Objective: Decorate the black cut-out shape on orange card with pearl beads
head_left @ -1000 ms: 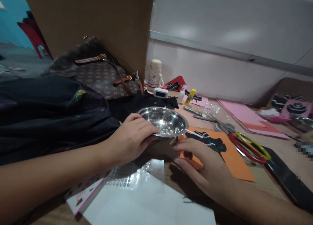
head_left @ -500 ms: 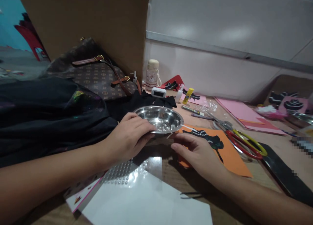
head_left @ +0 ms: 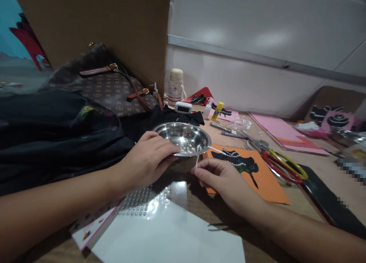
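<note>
My left hand grips the near left rim of a shallow steel bowl, its fingers over the edge. Several small shiny beads lie inside on the bottom. Just below the bowl's right side, my right hand is closed, with thumb and forefinger pinching a thin white strip that hangs by the rim. A second white strip end sticks out to the right over an orange card. On that card is a black cut-out shape with rows of pearl-like beads.
A clear sheet of stick-on pearls and white paper lie in front. Scissors with red and yellow handles, a glue stick, pink paper and a flask stand or lie beyond. Dark cloth fills the left.
My right thumb and forefinger have closed on the white strip below the rim; they were apart before. My left hand stays on the bowl. The whole view has shifted slightly.
</note>
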A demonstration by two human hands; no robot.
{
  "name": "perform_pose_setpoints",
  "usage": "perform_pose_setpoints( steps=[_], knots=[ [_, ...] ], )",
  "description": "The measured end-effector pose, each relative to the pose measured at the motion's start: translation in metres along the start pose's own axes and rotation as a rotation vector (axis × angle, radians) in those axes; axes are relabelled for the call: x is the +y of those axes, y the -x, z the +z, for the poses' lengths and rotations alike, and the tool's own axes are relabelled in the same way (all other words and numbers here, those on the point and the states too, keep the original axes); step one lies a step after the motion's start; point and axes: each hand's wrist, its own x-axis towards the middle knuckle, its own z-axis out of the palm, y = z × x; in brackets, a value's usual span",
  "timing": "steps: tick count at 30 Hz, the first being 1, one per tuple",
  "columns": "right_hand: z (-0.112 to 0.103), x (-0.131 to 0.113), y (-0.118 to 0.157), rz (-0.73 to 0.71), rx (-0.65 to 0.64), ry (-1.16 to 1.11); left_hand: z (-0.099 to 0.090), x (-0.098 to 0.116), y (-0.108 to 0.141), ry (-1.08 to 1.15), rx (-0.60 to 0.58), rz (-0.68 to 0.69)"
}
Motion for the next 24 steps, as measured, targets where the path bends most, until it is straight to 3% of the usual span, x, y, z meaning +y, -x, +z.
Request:
perform_pose_setpoints(
  steps=[4,14,20,24],
  knots=[
    [0.004,0.002,0.003,0.020,-0.010,-0.180,0.001,-0.005,-0.001,-0.045,-0.024,-0.013],
    [0.001,0.004,0.002,0.052,-0.138,-0.386,0.001,-0.019,0.000,-0.179,-0.152,0.064],
    [0.003,-0.003,0.017,0.076,-0.225,-0.376,0.002,-0.031,0.000,-0.244,-0.170,0.041],
    [0.008,-0.010,0.029,0.055,-0.299,-0.228,-0.003,-0.029,-0.004,-0.227,-0.197,-0.017]
  ],
)
